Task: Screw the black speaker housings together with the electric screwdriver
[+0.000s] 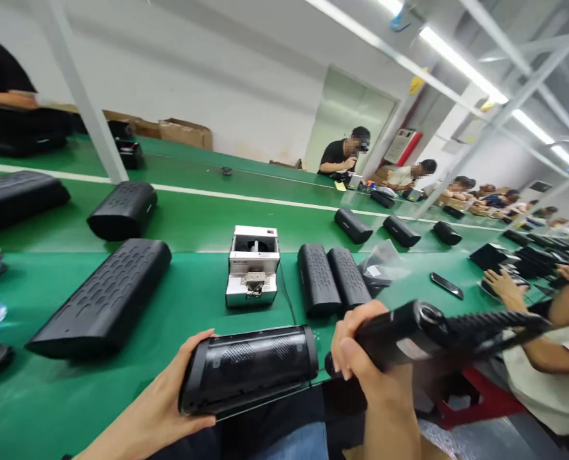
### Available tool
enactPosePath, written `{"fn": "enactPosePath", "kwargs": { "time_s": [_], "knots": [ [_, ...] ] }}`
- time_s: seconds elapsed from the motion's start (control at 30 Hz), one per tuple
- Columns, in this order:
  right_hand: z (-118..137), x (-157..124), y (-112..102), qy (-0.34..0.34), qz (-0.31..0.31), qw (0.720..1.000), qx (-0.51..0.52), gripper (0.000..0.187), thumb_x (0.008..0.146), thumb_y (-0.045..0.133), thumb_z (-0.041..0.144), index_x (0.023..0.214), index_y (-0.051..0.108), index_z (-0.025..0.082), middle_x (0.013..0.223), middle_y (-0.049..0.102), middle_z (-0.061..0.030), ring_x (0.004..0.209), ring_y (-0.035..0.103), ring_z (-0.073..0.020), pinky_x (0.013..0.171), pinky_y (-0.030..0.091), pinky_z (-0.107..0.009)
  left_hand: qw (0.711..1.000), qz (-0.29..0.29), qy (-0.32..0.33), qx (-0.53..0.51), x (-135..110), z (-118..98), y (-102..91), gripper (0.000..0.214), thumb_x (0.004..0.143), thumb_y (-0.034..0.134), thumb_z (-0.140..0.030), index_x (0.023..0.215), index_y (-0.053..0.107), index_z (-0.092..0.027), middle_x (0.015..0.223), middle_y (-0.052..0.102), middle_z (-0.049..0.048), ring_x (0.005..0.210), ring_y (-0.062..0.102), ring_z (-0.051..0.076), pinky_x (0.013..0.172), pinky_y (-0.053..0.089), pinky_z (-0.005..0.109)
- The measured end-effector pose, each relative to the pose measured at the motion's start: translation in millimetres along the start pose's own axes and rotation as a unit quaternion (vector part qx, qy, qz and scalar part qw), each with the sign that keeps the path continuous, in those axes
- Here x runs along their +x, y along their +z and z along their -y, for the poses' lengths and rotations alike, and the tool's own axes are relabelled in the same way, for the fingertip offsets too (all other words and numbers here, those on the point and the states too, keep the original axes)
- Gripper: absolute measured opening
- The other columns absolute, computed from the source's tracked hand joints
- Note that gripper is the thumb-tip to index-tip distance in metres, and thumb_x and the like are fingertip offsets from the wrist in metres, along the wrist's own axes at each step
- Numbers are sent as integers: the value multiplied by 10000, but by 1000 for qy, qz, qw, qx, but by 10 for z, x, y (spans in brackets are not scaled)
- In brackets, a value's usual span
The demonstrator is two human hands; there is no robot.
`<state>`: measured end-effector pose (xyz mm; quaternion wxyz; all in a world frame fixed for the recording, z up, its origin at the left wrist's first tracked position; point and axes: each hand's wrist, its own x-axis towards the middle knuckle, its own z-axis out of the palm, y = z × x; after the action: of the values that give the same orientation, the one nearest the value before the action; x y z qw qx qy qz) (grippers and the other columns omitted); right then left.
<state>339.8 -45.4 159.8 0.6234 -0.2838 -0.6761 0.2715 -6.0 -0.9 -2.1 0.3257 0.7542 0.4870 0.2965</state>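
The black, elongated plastic housing with a perforated face (pixel 250 364) is held at the near edge of the green table (pixel 198 275). The left hand (pixel 174 383) clasps its left end, fingers above and thumb below, probably to steady it. The right hand (pixel 361 348) is wrapped around a black cylindrical tool with a ridged cord (pixel 399 332), its narrow end facing the housing's right end. Farther in sits a white, box-shaped device with a metal front block (pixel 253 260), presumably within easy reach of both hands. Beside it, two black, scale-patterned housings (pixel 318 281) lie side by side, perhaps to save space. Toward the far edge, a dark-shirted co-worker (pixel 334 153) bends forward.
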Motion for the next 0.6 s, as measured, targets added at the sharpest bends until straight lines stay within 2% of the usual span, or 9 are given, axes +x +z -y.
{"fn": "enactPosePath", "kwargs": {
  "time_s": [0.07, 0.13, 0.2, 0.27, 0.33, 0.43, 0.53, 0.6],
  "knots": [
    [189, 99, -52, -27, 10, 1000, 10, 131, 1137, 494, 45, 1206, 404, 110, 829, 465, 19, 672, 542, -16, 649, 508, -107, 1000, 1, 26, 1, 58, 1, -17, 1125, 774, 839, -360, 1760, 297, -371, 1733, 577, 103, 1481, 699, 381, 1199, 622, 443],
    [457, 138, -168, -64, 9, 997, 34, 100, 1163, 436, 84, 1229, 374, 126, 788, 403, 32, 644, 504, -18, 643, 494, -106, 999, 3, 45, -7, 92, -44, -34, 1113, 810, 810, -373, 1779, 264, -353, 1734, 578, 125, 1492, 690, 376, 1215, 603, 456],
    [720, 79, -319, -96, 6, 993, 66, 59, 1190, 394, 159, 1220, 351, 131, 782, 349, 24, 645, 472, -25, 646, 486, -118, 999, -10, 44, -9, 81, -117, -48, 1024, 825, 800, -400, 1741, 346, -329, 1634, 662, 127, 1408, 738, 367, 1183, 615, 447],
    [880, -102, -481, -115, -14, 989, 90, 194, 1201, 441, 278, 1160, 343, 115, 809, 330, 0, 697, 485, -48, 672, 505, -158, 999, -36, 27, -16, 26, -189, -59, 926, 805, 824, -468, 1647, 471, -314, 1472, 750, 99, 1271, 789, 356, 1099, 648, 409],
    [872, -392, -636, -100, -95, 983, 120, 423, 1156, 588, 425, 1093, 329, 97, 839, 312, -26, 776, 504, -84, 703, 533, -212, 997, -63, 3, -41, -48, -232, -69, 908, 772, 853, -559, 1584, 530, -313, 1351, 780, 71, 1151, 808, 344, 1005, 671, 378],
    [535, -882, -840, -40, -252, 950, 181, 684, 1020, 748, 566, 1024, 272, 75, 859, 257, -41, 820, 459, -100, 706, 525, -238, 988, -97, -34, -114, -94, -255, -77, 994, 733, 874, -724, 1578, 541, -320, 1330, 778, 72, 1109, 800, 357, 940, 685, 379],
    [-56, -1216, -985, 11, -318, 918, 237, 744, 948, 782, 569, 987, 233, 69, 891, 271, -49, 856, 435, -92, 735, 505, -222, 966, -115, -55, -223, 47, -421, -63, 1106, 652, 899, -858, 1549, 584, -295, 1399, 775, 106, 1247, 769, 417, 1017, 679, 430],
    [-482, -1325, -1026, 46, -352, 893, 276, 724, 899, 807, 552, 998, 274, 72, 932, 330, -60, 899, 446, -92, 776, 512, -212, 944, -100, -65, -307, 274, -712, -19, 1152, 602, 925, -895, 1520, 624, -267, 1387, 796, 130, 1302, 756, 448, 1074, 669, 477]
  ]
}}
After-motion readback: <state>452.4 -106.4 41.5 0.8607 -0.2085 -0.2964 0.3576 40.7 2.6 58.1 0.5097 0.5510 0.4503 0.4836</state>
